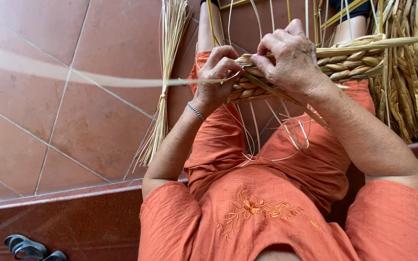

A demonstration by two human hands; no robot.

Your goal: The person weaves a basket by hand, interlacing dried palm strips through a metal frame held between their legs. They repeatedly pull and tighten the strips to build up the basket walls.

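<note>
Both hands (216,77) (289,58) raised, fingers (228,63) pinched (wrists bent).

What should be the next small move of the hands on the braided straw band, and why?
Probably the left hand should pull the thin straw strand snug. That strand stretches out sideways from its pinched fingers over the tiled floor, while the right hand presses on the braided band at the working end. Loose strands hang below over the lap.

Orange short-sleeved top (267,217), orange floral embroidery (255,209) on chest, matching trousers; thin silver bracelet (195,111), probably chain, left wrist.
</note>
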